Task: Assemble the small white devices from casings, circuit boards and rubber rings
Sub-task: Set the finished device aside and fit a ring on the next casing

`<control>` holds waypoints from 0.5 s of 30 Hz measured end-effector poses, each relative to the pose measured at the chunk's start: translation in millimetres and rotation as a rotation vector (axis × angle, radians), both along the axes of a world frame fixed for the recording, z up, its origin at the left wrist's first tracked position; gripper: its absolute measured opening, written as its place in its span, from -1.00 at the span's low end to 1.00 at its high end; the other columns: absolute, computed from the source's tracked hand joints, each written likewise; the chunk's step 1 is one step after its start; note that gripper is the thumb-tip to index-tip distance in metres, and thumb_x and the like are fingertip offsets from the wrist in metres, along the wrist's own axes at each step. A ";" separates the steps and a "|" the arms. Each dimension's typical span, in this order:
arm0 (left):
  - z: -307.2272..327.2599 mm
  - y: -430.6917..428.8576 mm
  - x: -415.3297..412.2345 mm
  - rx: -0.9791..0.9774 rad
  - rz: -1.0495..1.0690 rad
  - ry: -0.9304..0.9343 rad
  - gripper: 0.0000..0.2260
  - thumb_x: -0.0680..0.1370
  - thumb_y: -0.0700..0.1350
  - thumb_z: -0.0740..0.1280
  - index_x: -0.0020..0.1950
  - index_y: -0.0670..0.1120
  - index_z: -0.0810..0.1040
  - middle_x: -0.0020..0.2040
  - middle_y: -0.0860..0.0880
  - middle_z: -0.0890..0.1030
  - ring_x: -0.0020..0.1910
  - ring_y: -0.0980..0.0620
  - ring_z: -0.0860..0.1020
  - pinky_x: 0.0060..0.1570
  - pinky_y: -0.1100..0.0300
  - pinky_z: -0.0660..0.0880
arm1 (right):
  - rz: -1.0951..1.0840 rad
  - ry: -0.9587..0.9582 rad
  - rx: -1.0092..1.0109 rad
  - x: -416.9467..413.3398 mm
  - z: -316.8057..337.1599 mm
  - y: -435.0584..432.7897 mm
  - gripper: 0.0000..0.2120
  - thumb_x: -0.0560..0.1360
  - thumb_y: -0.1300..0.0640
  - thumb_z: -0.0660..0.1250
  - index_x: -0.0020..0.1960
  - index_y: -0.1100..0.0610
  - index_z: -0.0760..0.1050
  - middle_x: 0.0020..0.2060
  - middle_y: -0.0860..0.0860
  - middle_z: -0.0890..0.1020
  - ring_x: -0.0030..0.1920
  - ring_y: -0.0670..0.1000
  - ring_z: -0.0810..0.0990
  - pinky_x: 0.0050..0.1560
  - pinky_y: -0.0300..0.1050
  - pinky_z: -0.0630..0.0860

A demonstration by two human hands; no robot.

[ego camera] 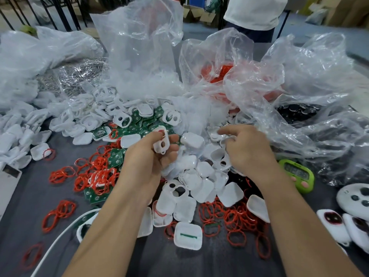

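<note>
Centre frame: left grip point(147, 156) pinches a white casing point(161, 142) for fitting; right grip point(248, 151) curls over the pile point(201, 176), hold unclear.

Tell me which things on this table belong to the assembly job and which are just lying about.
Job in hand:
- holed white casing, gripped in the left hand
- pile of white casings
- green circuit boards
- red rubber rings

Lying about:
- green digital timer
- clear plastic bags
- white cable
</note>
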State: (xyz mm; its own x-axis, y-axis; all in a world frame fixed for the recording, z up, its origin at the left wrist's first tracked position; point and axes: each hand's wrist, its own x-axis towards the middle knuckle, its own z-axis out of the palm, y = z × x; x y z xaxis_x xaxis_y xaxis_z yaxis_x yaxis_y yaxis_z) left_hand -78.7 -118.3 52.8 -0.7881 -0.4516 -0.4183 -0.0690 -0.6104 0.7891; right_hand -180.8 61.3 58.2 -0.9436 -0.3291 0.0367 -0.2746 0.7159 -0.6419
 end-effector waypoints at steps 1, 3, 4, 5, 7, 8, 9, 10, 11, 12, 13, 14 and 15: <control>1.1 -2.9 0.5 0.039 -0.010 0.018 -0.75 0.67 -0.15 0.26 0.03 -0.30 0.65 -0.30 -0.09 0.68 -0.44 0.10 0.62 -0.40 0.33 0.59 | 0.067 -0.023 0.110 -2.2 3.8 -7.0 -0.60 0.56 0.30 0.27 0.31 0.00 0.63 0.22 0.03 0.69 -0.16 -0.03 0.59 0.09 -0.03 0.55; 2.5 -9.3 1.3 0.116 -0.001 0.078 -0.77 0.68 -0.21 0.22 0.18 -0.32 0.59 -0.17 -0.14 0.73 -0.29 0.06 0.71 -0.32 0.30 0.63 | 0.155 -0.009 0.267 -4.4 11.5 -18.7 -0.61 0.53 0.32 0.30 0.27 0.02 0.63 0.20 0.03 0.68 0.13 0.11 0.66 0.16 -0.01 0.56; 2.4 -12.8 1.9 0.142 0.006 0.105 -0.78 0.68 -0.23 0.21 0.21 -0.31 0.57 -0.11 -0.16 0.74 -0.22 0.03 0.73 -0.27 0.27 0.65 | 0.135 0.016 0.271 -6.1 15.0 -21.9 -0.58 0.51 0.34 0.29 0.28 0.01 0.62 0.22 0.03 0.68 0.17 0.13 0.65 0.19 -0.01 0.57; 1.9 -16.4 2.6 0.161 0.008 0.125 -0.79 0.68 -0.22 0.21 0.21 -0.29 0.57 -0.06 -0.17 0.74 -0.15 0.00 0.74 -0.21 0.24 0.67 | 0.090 0.045 0.241 -7.6 19.0 -22.2 -0.55 0.51 0.35 0.28 0.30 0.00 0.62 0.24 0.03 0.67 0.17 0.12 0.66 0.22 -0.02 0.56; 0.8 -20.5 3.2 0.188 -0.023 0.152 -0.79 0.68 -0.20 0.23 0.22 -0.25 0.58 0.03 -0.17 0.73 -0.04 -0.04 0.74 -0.09 0.18 0.68 | -0.007 0.145 0.165 -12.9 26.1 -17.0 -0.55 0.53 0.37 0.28 0.29 -0.01 0.63 0.23 0.05 0.69 0.00 0.03 0.68 0.11 -0.12 0.59; 0.2 -20.8 3.3 0.199 -0.055 0.165 -0.78 0.66 -0.19 0.25 0.23 -0.24 0.59 0.07 -0.17 0.73 0.01 -0.05 0.73 -0.05 0.15 0.68 | -0.031 0.173 0.107 -15.7 30.0 -12.1 -0.59 0.54 0.36 0.30 0.23 -0.03 0.66 0.16 0.04 0.72 -0.17 -0.08 0.67 -0.05 -0.22 0.61; -0.7 -20.2 3.7 0.203 -0.093 0.176 -0.76 0.64 -0.17 0.29 0.25 -0.23 0.59 0.12 -0.17 0.71 0.04 -0.05 0.72 -0.02 0.14 0.68 | -0.035 0.180 0.007 -16.9 35.8 -5.2 -0.63 0.54 0.35 0.32 0.13 -0.05 0.70 0.04 -0.01 0.76 -0.33 -0.19 0.62 -0.23 -0.33 0.57; -1.2 -18.7 3.5 0.199 -0.137 0.183 -0.70 0.58 -0.13 0.34 0.28 -0.22 0.59 0.15 -0.17 0.70 0.06 -0.05 0.71 -0.01 0.13 0.67 | -0.053 0.186 -0.126 -15.8 45.2 2.8 -0.67 0.53 0.33 0.35 0.00 -0.06 0.73 -0.13 -0.08 0.77 -0.43 -0.23 0.59 -0.38 -0.41 0.49; -2.3 -16.9 3.4 0.180 -0.184 0.184 -0.60 0.51 -0.08 0.39 0.31 -0.20 0.58 0.18 -0.17 0.70 0.08 -0.04 0.71 -0.02 0.13 0.67 | -0.117 0.235 -0.259 -14.3 55.4 13.2 -0.69 0.50 0.31 0.35 -0.13 -0.07 0.74 -0.28 -0.13 0.74 -0.47 -0.24 0.59 -0.45 -0.42 0.45; -3.6 -14.8 3.0 0.155 -0.232 0.180 -0.50 0.46 -0.02 0.40 0.35 -0.19 0.55 0.20 -0.17 0.69 0.11 -0.04 0.70 -0.01 0.13 0.66 | -0.219 0.347 -0.336 -16.5 64.0 25.6 -0.68 0.46 0.29 0.32 -0.22 -0.08 0.72 -0.38 -0.16 0.70 -0.47 -0.24 0.60 -0.45 -0.39 0.47; -5.3 -12.6 2.3 0.127 -0.277 0.172 -0.45 0.45 0.04 0.39 0.38 -0.17 0.53 0.22 -0.16 0.69 0.13 -0.03 0.69 0.01 0.13 0.65 | -0.328 0.455 -0.334 -21.0 71.4 37.0 -0.67 0.43 0.27 0.27 -0.30 -0.07 0.68 -0.41 -0.18 0.68 -0.42 -0.24 0.62 -0.38 -0.34 0.52; -6.6 -10.2 1.4 0.110 -0.317 0.166 -0.44 0.47 0.08 0.36 0.40 -0.15 0.52 0.22 -0.14 0.69 0.15 -0.02 0.67 0.03 0.12 0.63 | -0.414 0.498 -0.268 -28.5 76.6 45.8 -0.67 0.42 0.28 0.26 -0.33 -0.07 0.64 -0.37 -0.18 0.68 -0.35 -0.23 0.64 -0.26 -0.29 0.58; -8.1 -7.7 0.9 0.102 -0.345 0.162 -0.45 0.50 0.12 0.32 0.41 -0.14 0.51 0.22 -0.13 0.69 0.16 -0.02 0.66 0.05 0.12 0.62 | -0.438 0.460 -0.152 -37.5 78.7 50.3 -0.66 0.45 0.31 0.28 -0.32 -0.07 0.64 -0.23 -0.15 0.72 -0.24 -0.18 0.66 -0.11 -0.23 0.62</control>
